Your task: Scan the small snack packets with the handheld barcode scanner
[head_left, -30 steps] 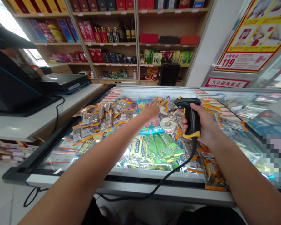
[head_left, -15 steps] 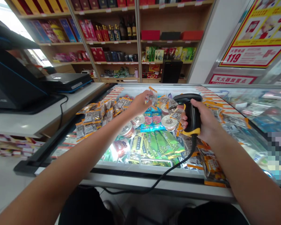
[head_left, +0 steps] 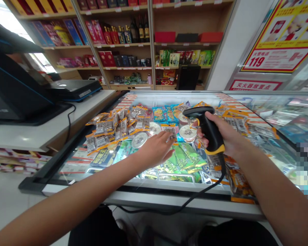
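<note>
My left hand (head_left: 157, 147) is palm down over the middle of the glass-topped freezer, thumb apart from the bent fingers. Its fingertips touch or overlap a small clear snack packet (head_left: 169, 129) with orange edges; part of that packet is hidden behind them. In my right hand (head_left: 224, 135) is a black and yellow barcode scanner (head_left: 212, 133), its head tilted up and pointing left. A black cable (head_left: 220, 171) runs from the scanner's handle down past the freezer's front edge. Similar packets (head_left: 105, 127) lie piled to the left, and more packets (head_left: 237, 123) lie to the right.
Round tubs (head_left: 140, 139) and green bags (head_left: 181, 157) show through the glass. A counter (head_left: 92, 102) with a weighing scale (head_left: 74, 88) stands at the left. Behind the freezer rise stocked shelves (head_left: 128, 46). A white pillar with posters (head_left: 279, 44) is at the right.
My left hand has come down towards me from the freezer's far side, and the packet it held raised is now lower, by its fingertips. The scanner has tilted and shifted slightly.
</note>
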`<state>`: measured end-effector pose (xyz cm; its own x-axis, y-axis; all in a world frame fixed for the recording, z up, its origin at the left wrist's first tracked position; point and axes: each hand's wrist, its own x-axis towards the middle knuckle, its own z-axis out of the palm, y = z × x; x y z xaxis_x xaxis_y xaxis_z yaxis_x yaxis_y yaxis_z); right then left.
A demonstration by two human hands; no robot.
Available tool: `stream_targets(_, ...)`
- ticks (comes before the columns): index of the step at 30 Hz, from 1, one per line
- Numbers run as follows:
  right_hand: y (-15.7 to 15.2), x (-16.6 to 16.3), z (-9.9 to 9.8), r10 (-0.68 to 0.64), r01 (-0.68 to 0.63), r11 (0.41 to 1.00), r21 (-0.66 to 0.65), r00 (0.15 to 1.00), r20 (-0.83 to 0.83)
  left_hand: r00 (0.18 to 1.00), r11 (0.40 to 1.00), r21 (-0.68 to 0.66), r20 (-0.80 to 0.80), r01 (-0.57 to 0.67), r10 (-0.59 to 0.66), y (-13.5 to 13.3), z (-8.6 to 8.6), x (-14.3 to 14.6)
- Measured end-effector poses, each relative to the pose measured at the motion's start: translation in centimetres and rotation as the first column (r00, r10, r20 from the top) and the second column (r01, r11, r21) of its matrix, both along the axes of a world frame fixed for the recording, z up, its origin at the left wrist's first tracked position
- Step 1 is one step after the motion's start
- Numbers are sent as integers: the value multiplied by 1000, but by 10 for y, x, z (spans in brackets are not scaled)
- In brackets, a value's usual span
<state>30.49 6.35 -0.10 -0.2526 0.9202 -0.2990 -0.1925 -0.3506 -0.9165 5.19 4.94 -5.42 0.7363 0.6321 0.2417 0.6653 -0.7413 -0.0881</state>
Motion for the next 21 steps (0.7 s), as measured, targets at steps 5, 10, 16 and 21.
stream_targets(5, -1, -6, -8, 142, -135, 987, -82, 986, 84, 1000, 997, -70, -16, 17, -18, -16, -8, 10)
stream_targets(10, -4, -12, -13, 229, -221, 972, -75, 966, 118, 1000, 997, -80, -14, 12, -13, -19, -9, 10)
stream_targets(16, -6, -13, -10, 251, -243, 967, -72, 955, 161, 1000, 998, -63, -27, -1, 0, -19, -8, 12)
stream_targets(21, -6, -12, -9, 226, -220, 974, -60, 963, 148, 998, 999, -21, -35, -49, 49, -18, -5, 14)
